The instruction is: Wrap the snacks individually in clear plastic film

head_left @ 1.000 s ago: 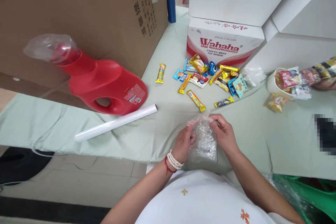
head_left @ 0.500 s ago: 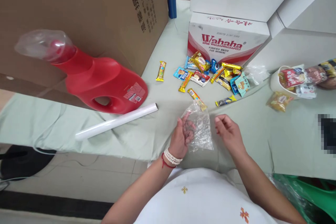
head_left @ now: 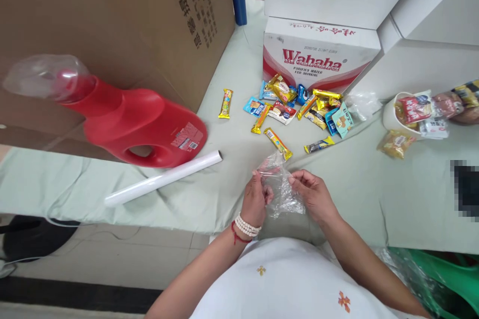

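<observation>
Left hand [head_left: 255, 200] and right hand [head_left: 313, 193] each pinch the mouth edge of a clear plastic bag [head_left: 281, 185], fingers closed on the film. The bag hangs between them above the green cloth [head_left: 209, 194] (crumpled, contents indiscernible). Wrapped snacks [head_left: 299, 107] lie beyond.

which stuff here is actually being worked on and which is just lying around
In hand:
clear plastic bag, pinched near its top by the left hand and the right hand

Lying about:
snack packets, near the hands but untouched
red jug, on its side
white roll
Wahaha box
cardboard box
white cup holding packets
</observation>
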`<state>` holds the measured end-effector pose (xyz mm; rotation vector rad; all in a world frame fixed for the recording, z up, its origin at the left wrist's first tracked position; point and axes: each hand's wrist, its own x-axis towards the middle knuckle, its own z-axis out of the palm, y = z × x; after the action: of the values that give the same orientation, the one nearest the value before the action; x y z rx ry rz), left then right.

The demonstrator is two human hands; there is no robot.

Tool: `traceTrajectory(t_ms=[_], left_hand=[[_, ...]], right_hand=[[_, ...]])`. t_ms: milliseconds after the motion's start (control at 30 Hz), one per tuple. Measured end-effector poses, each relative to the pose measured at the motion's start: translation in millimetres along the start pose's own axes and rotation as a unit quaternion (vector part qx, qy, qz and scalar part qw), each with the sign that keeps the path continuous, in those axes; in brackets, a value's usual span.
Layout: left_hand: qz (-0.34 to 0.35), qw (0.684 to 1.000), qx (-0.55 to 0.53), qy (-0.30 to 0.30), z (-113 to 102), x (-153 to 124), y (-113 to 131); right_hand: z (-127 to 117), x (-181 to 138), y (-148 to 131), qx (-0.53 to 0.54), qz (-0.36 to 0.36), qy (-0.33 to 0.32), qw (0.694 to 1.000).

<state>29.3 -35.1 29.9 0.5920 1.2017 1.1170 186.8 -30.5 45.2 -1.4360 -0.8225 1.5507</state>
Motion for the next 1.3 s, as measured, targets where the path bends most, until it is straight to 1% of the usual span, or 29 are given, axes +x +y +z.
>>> traceTrajectory(t_ms=[133, 233, 333, 433, 533, 600, 700, 833, 900, 1000, 1067, 1300], left_hand=[[-0.025, 0.999, -0.016, 0.038, 5.8, 8.0, 6.7], [-0.043, 0.996, -0.033, 0.069, 6.5, 16.5, 12.6], [-0.052, 0.995, -0.045, 0.074, 4.2, 24.4, 17.6], [-0.048, 0.995, -0.047, 0.073, 4.2, 29.0, 20.8], [-0.027, 0.996, -0.026, 0.084, 8.5, 29.8, 22.6], [-0.015, 0.996, -0.003, 0.089, 12.6, 28.8, 23.3], [0.001, 0.996, 0.023, 0.088, 17.5, 25.7, 23.5], [0.021, 0.996, 0.05, 0.075, 18.7, 21.6, 21.9], [0.025, 0.995, 0.058, 0.079, 17.4, 20.9, 20.8], [0.027, 0.993, 0.068, 0.093, 14.6, 21.8, 19.2], [0.026, 0.991, 0.081, 0.102, 12.4, 23.2, 18.0], [0.045, 0.982, 0.127, 0.129, 6.1, 27.7, 11.8]], right_hand=[[-11.5, 4.7, -4.9, -0.02, -0.031, 0.007, 0.999], [-25.3, 11.9, -7.7, -0.026, -0.047, 0.039, 0.998], [-39.8, 16.4, -11.2, -0.024, -0.032, 0.068, 0.997], [-47.7, 11.8, -15.5, -0.063, 0.001, 0.051, 0.997], [-44.8, -0.8, -19.4, -0.128, 0.021, 0.0, 0.992], [-38.6, -9.5, -20.7, -0.17, 0.003, -0.027, 0.985], [-29.4, -16.9, -20.7, -0.236, -0.067, -0.037, 0.969], [-26.3, -16.2, -21.6, -0.311, -0.178, -0.024, 0.933], [-28.1, -14.4, -23.1, -0.339, -0.211, -0.03, 0.916], [-31.3, -12.5, -24.0, -0.369, -0.227, -0.039, 0.9], [-32.1, -12.0, -23.1, -0.373, -0.225, -0.036, 0.899], [-26.5, -17.7, -17.7, -0.327, -0.205, 0.003, 0.922]])
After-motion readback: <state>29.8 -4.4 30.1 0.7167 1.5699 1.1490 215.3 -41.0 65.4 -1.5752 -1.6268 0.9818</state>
